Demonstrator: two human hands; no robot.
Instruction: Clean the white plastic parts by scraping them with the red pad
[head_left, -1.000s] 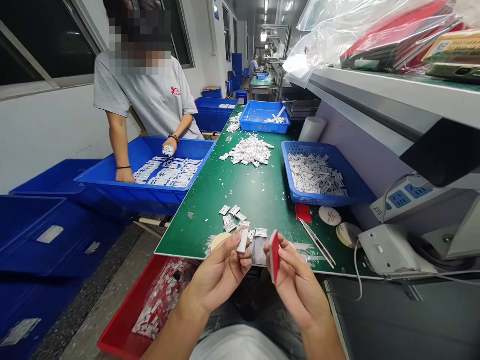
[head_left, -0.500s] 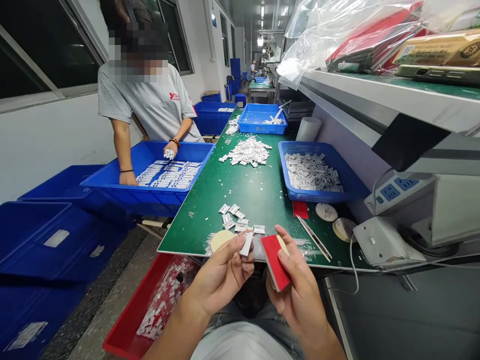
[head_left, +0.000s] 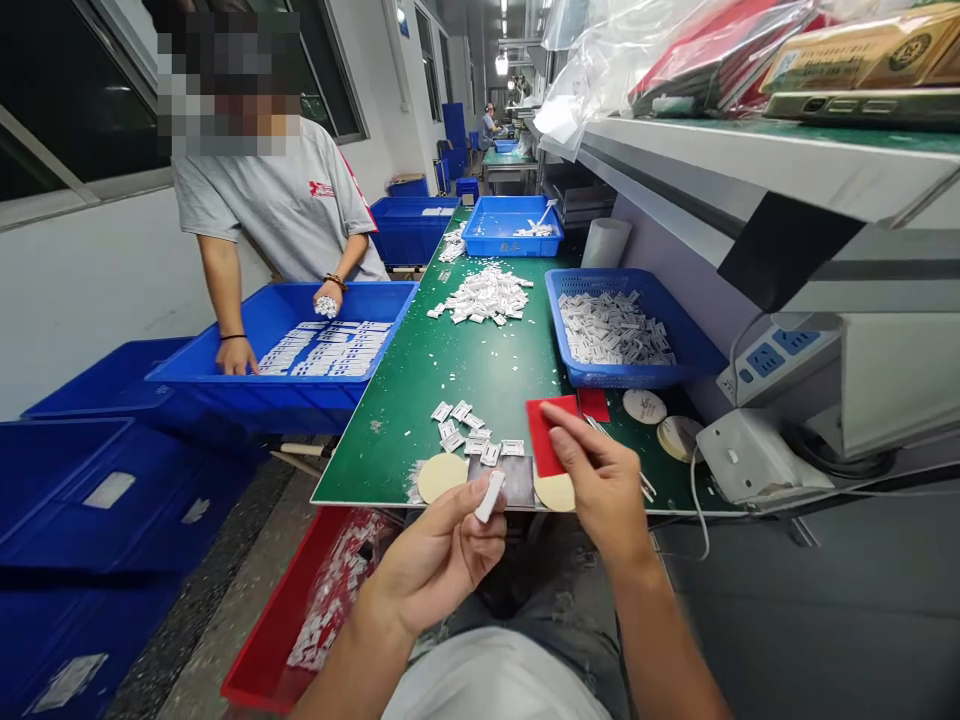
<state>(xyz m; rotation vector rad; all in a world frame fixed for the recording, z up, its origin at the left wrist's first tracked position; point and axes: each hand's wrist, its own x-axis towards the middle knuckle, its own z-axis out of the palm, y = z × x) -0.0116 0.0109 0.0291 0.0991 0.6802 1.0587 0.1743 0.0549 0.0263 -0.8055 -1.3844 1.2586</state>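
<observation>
My left hand (head_left: 446, 545), near the table's front edge, pinches a small white plastic piece (head_left: 490, 497) between thumb and fingers. My right hand (head_left: 600, 475) is over a red flat pad (head_left: 546, 455), its index finger and thumb stretched out across the pad's right side. The pad lies at the front of the table and partly covers a pale yellow disc (head_left: 555, 492). Another yellow disc (head_left: 442, 478) is left of it, with a dark grey flat patch (head_left: 517, 470) between. Several loose white pieces (head_left: 451, 434) lie just beyond.
On the green table (head_left: 390, 430) are a pile of white pieces (head_left: 489, 294), a filled blue basket (head_left: 622, 372) and a blue tray (head_left: 510, 247). Tweezers (head_left: 647, 486) lie at right. A co-worker (head_left: 277, 200) reaches into a blue bin (head_left: 315, 385). A red bin (head_left: 259, 650) stands below.
My right hand has moved forward, bringing the red pad from above my lap down to the table, and its fingers have straightened. My left hand still pinches the white piece.
</observation>
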